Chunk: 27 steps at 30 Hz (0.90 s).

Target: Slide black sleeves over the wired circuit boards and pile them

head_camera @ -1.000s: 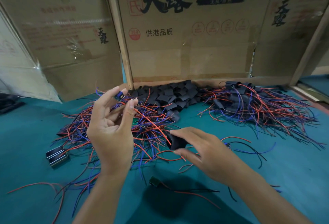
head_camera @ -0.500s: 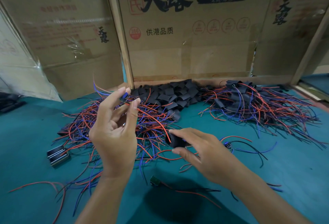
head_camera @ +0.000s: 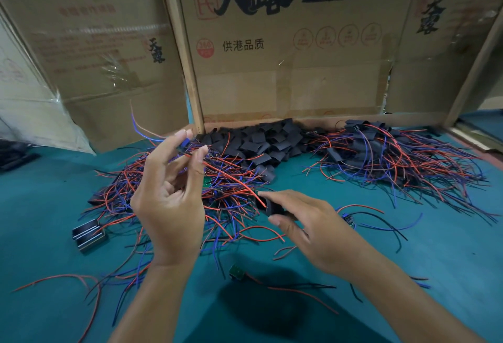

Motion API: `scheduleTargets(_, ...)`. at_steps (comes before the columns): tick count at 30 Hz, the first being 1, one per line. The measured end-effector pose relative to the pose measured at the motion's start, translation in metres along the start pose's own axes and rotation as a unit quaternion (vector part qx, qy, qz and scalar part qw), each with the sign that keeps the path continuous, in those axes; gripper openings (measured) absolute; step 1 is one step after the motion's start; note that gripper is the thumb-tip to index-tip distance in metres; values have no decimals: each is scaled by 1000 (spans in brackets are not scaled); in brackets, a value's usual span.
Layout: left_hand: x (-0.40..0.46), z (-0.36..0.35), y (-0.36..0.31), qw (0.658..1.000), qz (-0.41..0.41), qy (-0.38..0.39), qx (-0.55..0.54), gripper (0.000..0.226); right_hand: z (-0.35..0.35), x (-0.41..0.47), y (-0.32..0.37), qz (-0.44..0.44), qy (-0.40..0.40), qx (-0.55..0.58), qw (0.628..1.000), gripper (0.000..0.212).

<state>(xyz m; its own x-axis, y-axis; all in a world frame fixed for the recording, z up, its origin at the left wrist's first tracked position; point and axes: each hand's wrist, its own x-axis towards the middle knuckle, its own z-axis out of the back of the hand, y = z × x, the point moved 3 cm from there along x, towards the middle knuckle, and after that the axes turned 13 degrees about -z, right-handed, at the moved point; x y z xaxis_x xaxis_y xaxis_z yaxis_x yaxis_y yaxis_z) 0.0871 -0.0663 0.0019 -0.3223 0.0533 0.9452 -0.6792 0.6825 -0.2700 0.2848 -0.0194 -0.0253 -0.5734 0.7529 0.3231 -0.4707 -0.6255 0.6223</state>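
My left hand [head_camera: 170,201] is raised above the table and pinches a small wired circuit board [head_camera: 186,143] between thumb and fingertips; its red, blue and black wires trail down to the right. My right hand [head_camera: 307,222] holds a black sleeve [head_camera: 268,205] between thumb and forefinger, and the red wire's end reaches the sleeve's mouth. Under the hands lies a tangle of unsleeved wired boards [head_camera: 168,192]. A heap of empty black sleeves [head_camera: 261,143] sits at the back centre. Sleeved boards with wires are piled at the back right [head_camera: 386,154].
Cardboard boxes [head_camera: 285,43] wall off the back of the teal table [head_camera: 435,261]. A small black and silver part [head_camera: 88,233] lies at the left. A loose green board with wires [head_camera: 236,272] lies near the front, another loose board [head_camera: 348,218] behind my right hand.
My left hand has lifted the board a little, pulling its wires up out of the tangle. My right hand has kept the sleeve in nearly the same place.
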Motion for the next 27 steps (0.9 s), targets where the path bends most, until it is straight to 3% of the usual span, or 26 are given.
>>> scheduleTargets(10, -1, 0, 0, 1000, 2, 4, -1, 31, -2, 0, 0, -5, 3, 6, 1000, 40)
scheduleTargets(14, -5, -4, -5, 1000, -8, 15, 3, 34, -4, 0, 0, -24, -33, 23, 999, 40)
scheduleTargets(17, -16, -14, -14, 996, 43, 43, -63, 28, -2, 1, -2, -47, -84, 16, 995, 41)
scheduleTargets(22, -39, -36, -25, 964, 206, 50, -161, 17, 5, 0, -6, -54, -153, 1, 987, 41)
scheduleTargets(27, -45, -42, -32, 942, 271, 52, -191, 22, 3, -1, -2, -29, -159, 37, 986, 36)
